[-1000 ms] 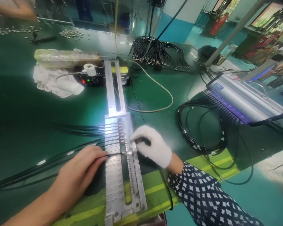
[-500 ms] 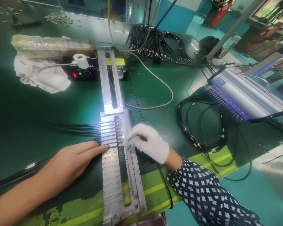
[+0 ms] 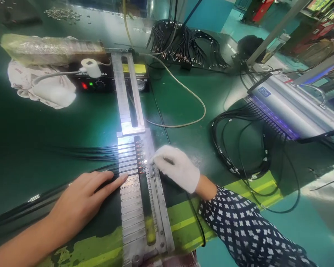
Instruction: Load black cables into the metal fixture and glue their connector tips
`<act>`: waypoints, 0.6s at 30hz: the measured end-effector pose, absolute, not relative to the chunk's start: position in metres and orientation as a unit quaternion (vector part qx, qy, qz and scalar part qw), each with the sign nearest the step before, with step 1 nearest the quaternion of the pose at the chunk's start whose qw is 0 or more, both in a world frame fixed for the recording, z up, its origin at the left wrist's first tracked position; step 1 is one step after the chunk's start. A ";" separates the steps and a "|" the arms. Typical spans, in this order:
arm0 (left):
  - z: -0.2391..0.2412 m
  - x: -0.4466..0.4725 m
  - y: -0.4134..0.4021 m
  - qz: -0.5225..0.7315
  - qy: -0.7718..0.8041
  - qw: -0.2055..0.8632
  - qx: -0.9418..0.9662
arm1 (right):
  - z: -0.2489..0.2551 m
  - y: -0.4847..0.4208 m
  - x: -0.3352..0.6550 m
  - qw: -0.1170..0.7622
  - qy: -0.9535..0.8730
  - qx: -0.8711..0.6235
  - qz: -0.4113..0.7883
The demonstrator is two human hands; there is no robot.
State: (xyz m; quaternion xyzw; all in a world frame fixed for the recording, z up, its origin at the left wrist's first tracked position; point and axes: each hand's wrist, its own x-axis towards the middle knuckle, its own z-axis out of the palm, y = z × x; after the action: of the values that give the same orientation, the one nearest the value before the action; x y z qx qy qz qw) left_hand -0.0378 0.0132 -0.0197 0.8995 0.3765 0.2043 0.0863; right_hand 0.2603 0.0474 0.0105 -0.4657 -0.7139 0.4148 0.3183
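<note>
A long slotted metal jig (image 3: 130,213) lies lengthwise before me. Several thin black cables (image 3: 86,151) run in from the left across its upper part, their small metal-tipped ends (image 3: 140,159) lying over the slot. My bare left hand (image 3: 80,200) is open, its index fingertip on the jig beside the lowest cable and its other fingers spread near the cables. On the other side, my white-gloved right hand (image 3: 178,168) is closed in a pinch at the jig's right rail, close to the cable ends. Whatever sits between its fingertips is too small to make out.
Beyond the jig stands a black control box (image 3: 100,84), with a white cloth (image 3: 22,79) and a wrapped bundle (image 3: 53,50) by it. Bundled black cables (image 3: 178,44) lie at the back. To the right are a silver lamp housing (image 3: 297,105) and coiled cables (image 3: 225,159).
My left hand has drawn slightly back, its middle finger now apart from the index. My right hand keeps its pinch at nearly the same spot. The view has shifted a little.
</note>
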 end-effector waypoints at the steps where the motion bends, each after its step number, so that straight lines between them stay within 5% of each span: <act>1: -0.018 -0.038 0.014 0.191 0.365 0.066 0.909 | 0.011 0.048 0.260 0.316 -0.712 -0.469 0.416; 8: -0.008 -0.024 0.027 0.200 0.334 0.069 0.919 | 0.012 0.046 0.258 0.299 -0.706 -0.500 0.403; 18: -0.014 0.010 0.038 0.179 0.254 -0.058 0.949 | 0.002 0.048 0.256 0.322 -0.684 -0.498 0.424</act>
State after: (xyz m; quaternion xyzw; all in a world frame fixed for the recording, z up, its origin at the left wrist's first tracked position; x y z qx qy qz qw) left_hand 0.0101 0.0381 -0.0144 0.9487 0.2543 0.1789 -0.0576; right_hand 0.2565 0.0481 0.0015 -0.4981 -0.6842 0.4241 0.3224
